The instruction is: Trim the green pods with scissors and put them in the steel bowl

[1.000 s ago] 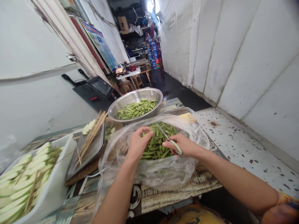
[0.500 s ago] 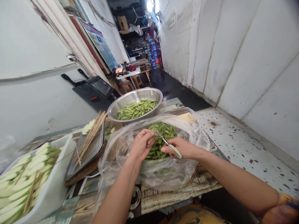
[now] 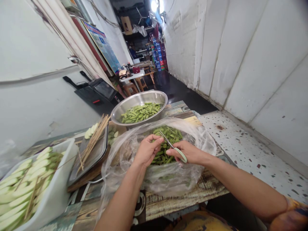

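My right hand (image 3: 182, 151) grips a pair of scissors (image 3: 181, 155) with pale green handles, the blades pointing up and left. Close to the blade tips, my left hand (image 3: 148, 150) is closed in a pinch of thumb and forefinger. Whatever sits in that pinch is too small or hidden to make out. Both hands are above a clear plastic bag (image 3: 168, 183), spread wide, with a heap of green edamame pods (image 3: 166, 157) inside. Behind the bag stands a steel basin (image 3: 115, 115) containing more pods (image 3: 141, 113).
On the left, a white tub (image 3: 56, 189) holds pale green slices on sticks. Beside it, wooden skewers (image 3: 93, 141) lie across a metal tray (image 3: 102, 150). Everything rests on a patterned table (image 3: 173, 202). A wall (image 3: 240, 64) runs along the right.
The left hand's fingers have uncurled somewhat, the thumb and forefinger now pointing towards the blades. The scissors have barely shifted in the right hand.
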Tool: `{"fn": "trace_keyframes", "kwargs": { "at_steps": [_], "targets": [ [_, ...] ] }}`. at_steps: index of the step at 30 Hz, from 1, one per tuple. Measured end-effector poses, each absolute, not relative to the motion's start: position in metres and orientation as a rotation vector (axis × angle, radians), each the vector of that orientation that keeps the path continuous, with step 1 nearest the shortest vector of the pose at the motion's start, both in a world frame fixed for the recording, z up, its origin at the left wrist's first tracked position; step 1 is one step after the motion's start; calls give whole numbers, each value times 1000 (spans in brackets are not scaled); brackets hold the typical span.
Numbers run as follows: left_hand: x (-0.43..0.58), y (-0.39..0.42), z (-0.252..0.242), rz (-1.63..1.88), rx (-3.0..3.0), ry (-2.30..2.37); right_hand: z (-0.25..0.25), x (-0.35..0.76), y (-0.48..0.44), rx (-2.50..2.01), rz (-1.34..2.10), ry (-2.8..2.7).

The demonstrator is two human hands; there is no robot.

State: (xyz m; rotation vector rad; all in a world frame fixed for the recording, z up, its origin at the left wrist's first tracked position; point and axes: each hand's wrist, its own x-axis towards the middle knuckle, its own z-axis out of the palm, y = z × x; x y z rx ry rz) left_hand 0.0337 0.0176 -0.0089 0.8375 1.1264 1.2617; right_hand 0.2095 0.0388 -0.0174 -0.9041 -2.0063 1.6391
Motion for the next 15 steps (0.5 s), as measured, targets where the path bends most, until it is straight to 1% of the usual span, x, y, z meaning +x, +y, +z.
{"fn": "trace_keyframes", "kwargs": {
  "at_steps": [5, 9, 11, 15],
  "targets": [
    [29, 20, -5, 1286, 767, 1089, -14, 209, 40, -1009, 1591, -1904],
    [25, 21, 1, 1262, 777, 1121, -9, 209, 44, -1091, 1656, -1739],
    [24, 19, 1, 1162, 965, 1312, -8, 209, 45, -1086, 1670, -1717],
    [29, 13, -4, 814, 1625, 1736, -6, 209, 44, -1075, 1642, -1768]
  ]
}}
